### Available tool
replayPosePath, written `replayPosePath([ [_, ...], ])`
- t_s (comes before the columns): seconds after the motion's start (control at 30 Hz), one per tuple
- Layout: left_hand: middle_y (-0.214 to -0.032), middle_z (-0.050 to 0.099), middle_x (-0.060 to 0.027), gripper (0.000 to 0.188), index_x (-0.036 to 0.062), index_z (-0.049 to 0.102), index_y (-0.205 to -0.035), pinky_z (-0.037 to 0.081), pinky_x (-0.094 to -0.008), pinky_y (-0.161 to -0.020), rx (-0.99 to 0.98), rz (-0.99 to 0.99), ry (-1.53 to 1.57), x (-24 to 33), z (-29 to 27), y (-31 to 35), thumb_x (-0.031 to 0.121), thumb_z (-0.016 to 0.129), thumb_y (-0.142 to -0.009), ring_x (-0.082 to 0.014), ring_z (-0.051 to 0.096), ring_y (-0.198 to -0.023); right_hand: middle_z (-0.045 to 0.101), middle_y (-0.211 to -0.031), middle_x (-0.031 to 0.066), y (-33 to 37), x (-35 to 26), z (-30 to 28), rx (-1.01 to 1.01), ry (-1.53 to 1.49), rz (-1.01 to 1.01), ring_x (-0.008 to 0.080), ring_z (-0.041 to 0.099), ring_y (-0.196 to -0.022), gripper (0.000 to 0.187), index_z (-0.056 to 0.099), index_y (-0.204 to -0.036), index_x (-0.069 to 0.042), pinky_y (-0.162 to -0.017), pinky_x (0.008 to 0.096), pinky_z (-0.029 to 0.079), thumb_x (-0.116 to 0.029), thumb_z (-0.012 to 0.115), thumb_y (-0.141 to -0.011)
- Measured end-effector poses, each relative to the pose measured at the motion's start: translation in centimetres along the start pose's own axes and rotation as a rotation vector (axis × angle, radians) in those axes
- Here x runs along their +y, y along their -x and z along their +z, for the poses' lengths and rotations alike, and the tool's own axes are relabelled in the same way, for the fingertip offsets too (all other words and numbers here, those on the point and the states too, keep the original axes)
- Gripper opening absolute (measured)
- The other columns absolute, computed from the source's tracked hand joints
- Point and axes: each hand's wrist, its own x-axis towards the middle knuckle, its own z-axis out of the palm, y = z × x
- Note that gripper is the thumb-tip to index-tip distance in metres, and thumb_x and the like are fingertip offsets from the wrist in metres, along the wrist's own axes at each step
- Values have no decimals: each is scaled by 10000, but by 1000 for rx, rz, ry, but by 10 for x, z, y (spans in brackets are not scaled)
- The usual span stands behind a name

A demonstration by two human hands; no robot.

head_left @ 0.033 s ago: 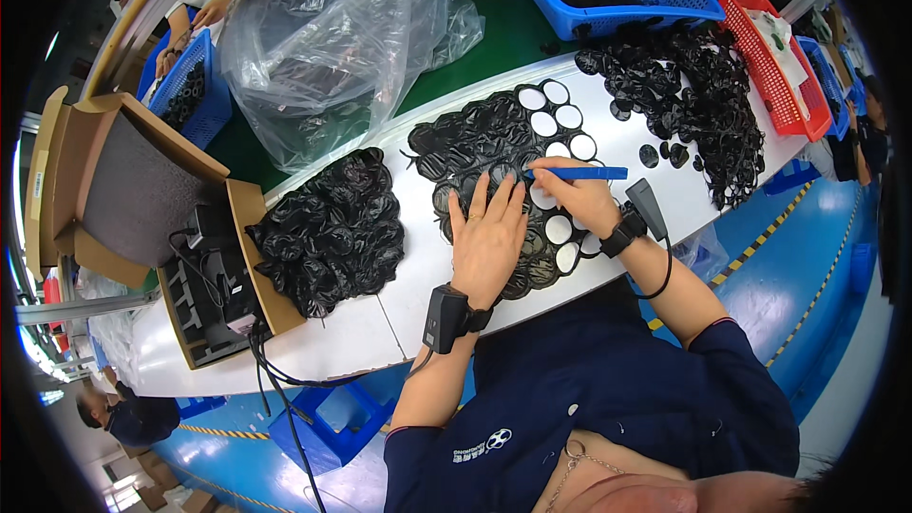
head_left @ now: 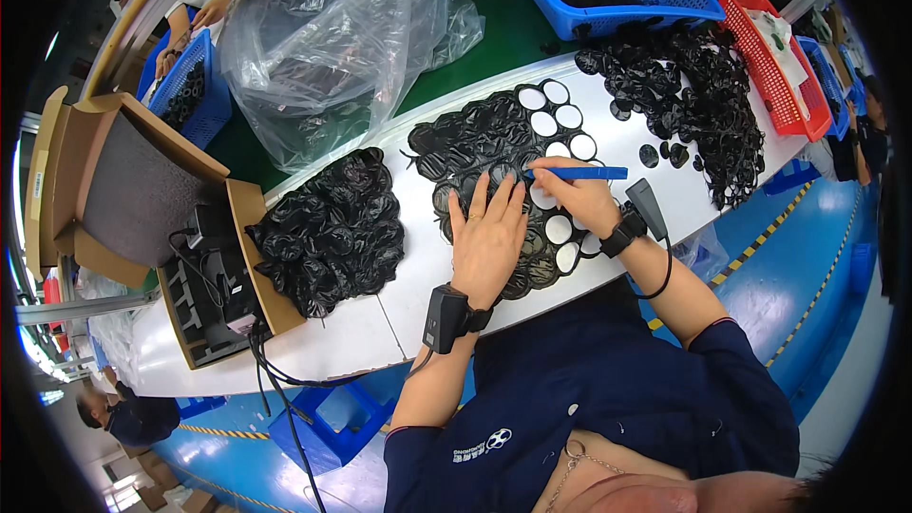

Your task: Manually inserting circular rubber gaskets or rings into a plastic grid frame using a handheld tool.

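Note:
My left hand (head_left: 489,245) lies flat, fingers spread, on a layer of thin black round pieces (head_left: 472,138) with a glossy, film-like look. In my right hand (head_left: 583,203) is a slim blue pen-shaped tool (head_left: 597,173), held in a pinch with its tip pointing left, close to my left fingertips. Where that tip meets the black pieces is too small to make out. Along the right side of the layer run several white discs (head_left: 559,229) framed by black rings. Part of the layer is hidden under both hands.
A heap of black glossy pieces (head_left: 332,233) lies left, beside an open cardboard box (head_left: 204,340) with cables. Loose black rounds (head_left: 698,95) spread at right. Beyond stand a clear plastic bag (head_left: 332,38), a blue basket (head_left: 622,14) and a red basket (head_left: 774,66). Other people work nearby.

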Motion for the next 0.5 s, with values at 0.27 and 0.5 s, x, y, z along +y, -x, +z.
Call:
replayPosePath([
  [0.27, -1361, 549, -59, 377, 84, 594, -1279, 278, -608, -1073, -3, -2, 2, 0, 0, 0, 208, 594, -923, -311, 443, -1310, 692, -896, 87, -1, 3, 2, 38, -40, 11, 146, 658, -775, 228, 672, -1103, -5, -690, 257, 525, -126, 617, -919],
  [0.5, -1365, 544, -70, 371, 83, 594, -1269, 281, -610, -1068, -16, -12, -3, -1, 2, -1, 203, 598, -918, -322, 450, -1306, 653, -982, 120, 6, -12, 19, 215, 916, -815, 316, 610, -888, 219, 670, -1040, -37, -741, 385, 493, -59, 659, -822],
])
